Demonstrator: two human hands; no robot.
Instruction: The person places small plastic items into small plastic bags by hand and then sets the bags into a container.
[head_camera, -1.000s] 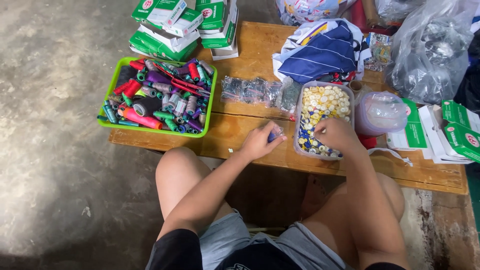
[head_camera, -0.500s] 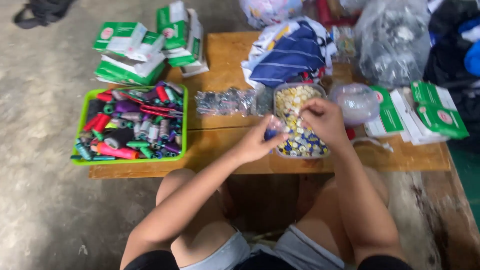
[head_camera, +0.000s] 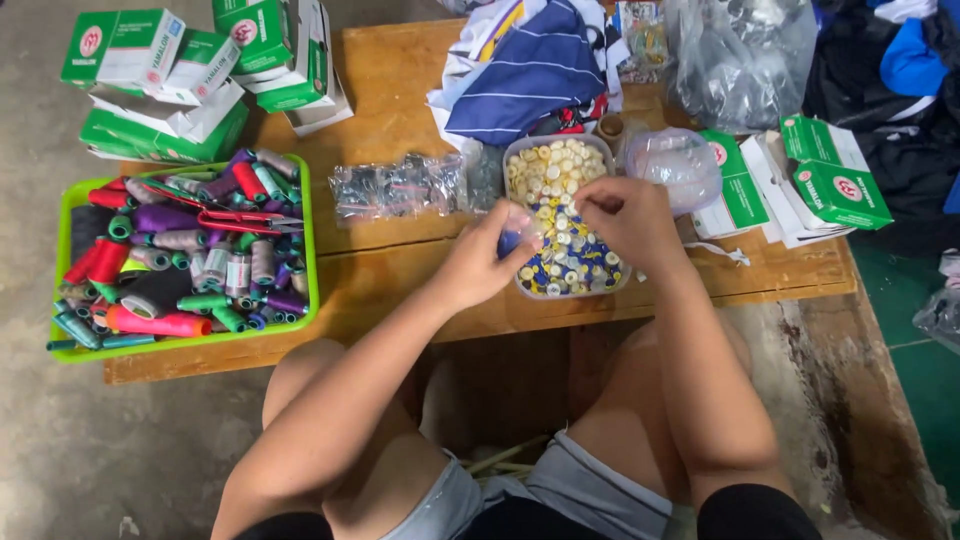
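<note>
Wooden bench (head_camera: 400, 260) | concrete floor (head_camera: 60, 440) | hands: left (head_camera: 482, 262) pinches small bag (head_camera: 522, 236), right (head_camera: 625, 215) fingers pinched over button tub (head_camera: 545, 165)

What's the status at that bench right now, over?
Left hand pinching a small clear bag holding something blue. Right hand picking over the clear tub of buttons. Green tray of thread spools off to the left, nothing blocking.

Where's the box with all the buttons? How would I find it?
Look at the long wooden table. Near its front edge, right of the green tray of thread spools, sits a clear tub, with both hands over it. Only this one is filled with small cream, yellow and blue buttons.
</note>
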